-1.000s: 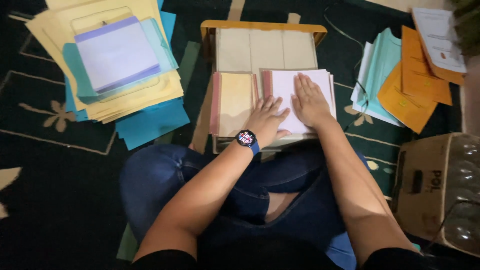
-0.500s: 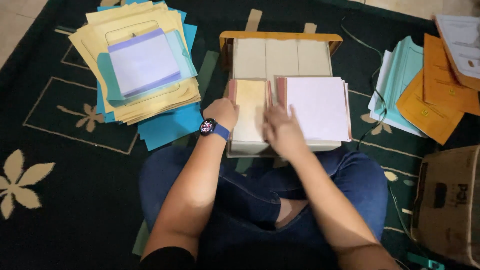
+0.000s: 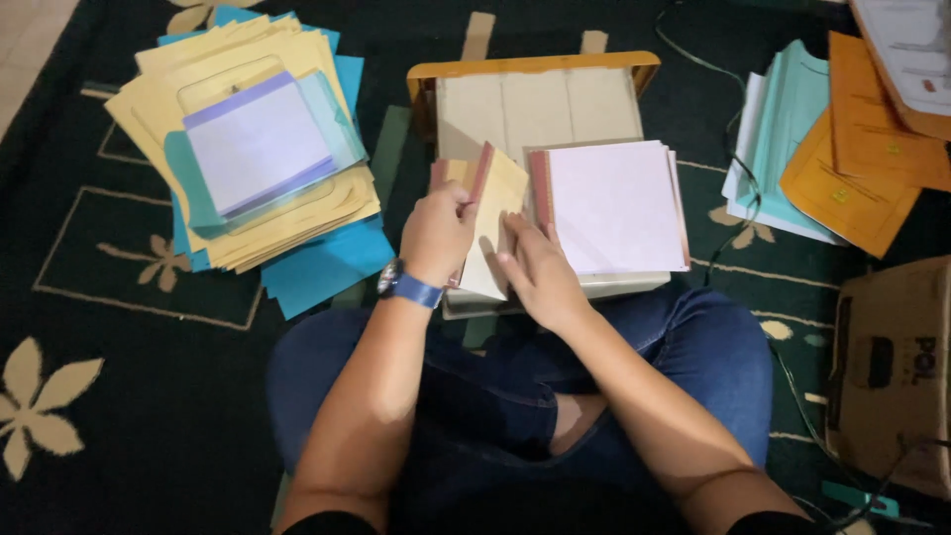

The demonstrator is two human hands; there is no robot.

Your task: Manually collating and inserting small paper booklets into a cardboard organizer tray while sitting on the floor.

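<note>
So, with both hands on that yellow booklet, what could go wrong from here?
1. The left hand and right hand lift the yellow booklet tilted on its edge; loose sheets might slide out.
2. The white stack lies close beside it on the small wooden table; a nudge could push it off.
3. The folder pile looks uneven and may slip.

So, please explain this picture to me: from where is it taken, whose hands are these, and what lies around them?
The camera sits on the person's head and looks down, so the arms and crossed legs in jeans are that person's own. The left hand, with a blue watch, grips a small yellow pad with a red spine, lifted at a tilt. The right hand touches that pad from below. Beside it lies a white pad on a low wooden tray. On the dark rug are a pile of yellow and blue folders at left, more folders at right, and a cardboard box.
</note>
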